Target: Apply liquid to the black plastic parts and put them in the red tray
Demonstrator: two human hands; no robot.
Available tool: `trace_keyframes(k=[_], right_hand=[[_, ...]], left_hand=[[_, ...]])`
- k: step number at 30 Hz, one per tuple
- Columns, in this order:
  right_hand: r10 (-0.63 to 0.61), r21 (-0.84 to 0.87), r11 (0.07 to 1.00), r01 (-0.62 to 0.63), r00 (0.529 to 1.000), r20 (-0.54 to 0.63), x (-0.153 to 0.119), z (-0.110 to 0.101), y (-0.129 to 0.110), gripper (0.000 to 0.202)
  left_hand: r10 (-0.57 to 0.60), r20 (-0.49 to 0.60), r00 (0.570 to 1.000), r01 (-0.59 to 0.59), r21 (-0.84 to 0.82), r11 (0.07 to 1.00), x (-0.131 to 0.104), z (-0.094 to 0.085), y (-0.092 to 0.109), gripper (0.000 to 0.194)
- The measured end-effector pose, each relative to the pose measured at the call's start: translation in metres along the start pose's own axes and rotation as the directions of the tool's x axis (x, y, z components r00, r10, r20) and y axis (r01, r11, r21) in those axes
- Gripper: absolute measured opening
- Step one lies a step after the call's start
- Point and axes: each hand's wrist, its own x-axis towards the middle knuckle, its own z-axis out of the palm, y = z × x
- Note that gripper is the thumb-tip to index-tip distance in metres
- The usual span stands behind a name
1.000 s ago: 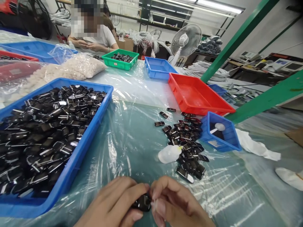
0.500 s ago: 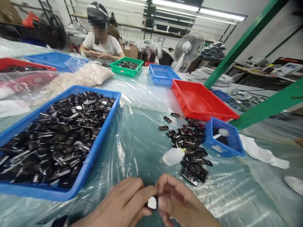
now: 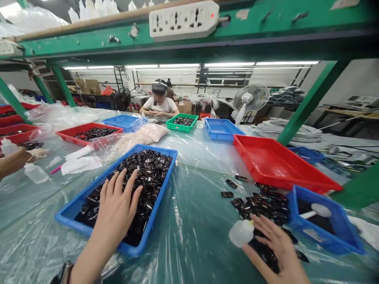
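Observation:
My left hand (image 3: 120, 201) is spread, palm down, over the small glossy black parts (image 3: 151, 169) that fill a long blue tray (image 3: 170, 185). Its fingers look empty; whether they touch the parts I cannot tell. To the right, my right hand (image 3: 274, 246) is open, thumb and fingers apart, beside a translucent squeeze bottle (image 3: 241, 233) lying on the plastic-covered table. The bottle is between thumb and fingers but not visibly gripped. Under and beyond that hand lies a loose pile of black parts (image 3: 266, 205).
A red tray (image 3: 284, 165) and a small blue bin (image 3: 325, 232) with a white spoon (image 3: 321, 211) flank the pile. A green shelf beam with a power strip (image 3: 183, 19) crosses above. At far left is another person's hand (image 3: 16, 161); someone sits across the table (image 3: 189, 157).
My hands were together at the front with a small black part between them. They have parted: the left reached to the blue tray, the right to the squeeze bottle. The view has tilted and widened leftward.

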Motion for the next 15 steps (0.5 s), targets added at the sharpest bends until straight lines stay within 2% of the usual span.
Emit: trace_keyframes(k=[2,4,8,10,15], right_hand=[[0.008,0.022,1.000,-0.008,1.000,0.016,-0.003,0.014,0.002,0.063],[0.054,0.012,0.998,-0.055,0.996,0.075,-0.006,0.024,0.003,0.052],[0.051,-0.003,0.999,-0.051,0.990,0.133,-0.007,0.022,0.005,0.036],[0.027,-0.007,1.000,-0.026,0.986,0.165,-0.004,0.016,0.005,0.035],[-0.017,-0.014,1.000,0.021,0.979,0.202,0.001,0.011,0.008,0.036]], left_hand=[[0.005,0.066,0.998,-0.003,-0.016,1.000,0.002,0.006,-0.009,0.057],[0.049,0.172,0.984,-0.042,-0.045,0.998,0.005,0.010,-0.015,0.057],[0.189,0.366,0.911,-0.161,-0.107,0.981,0.008,0.016,-0.014,0.051],[0.183,0.396,0.900,-0.162,-0.086,0.983,0.012,0.020,-0.009,0.048],[0.159,0.386,0.908,-0.168,-0.012,0.986,0.035,0.029,-0.004,0.046]])
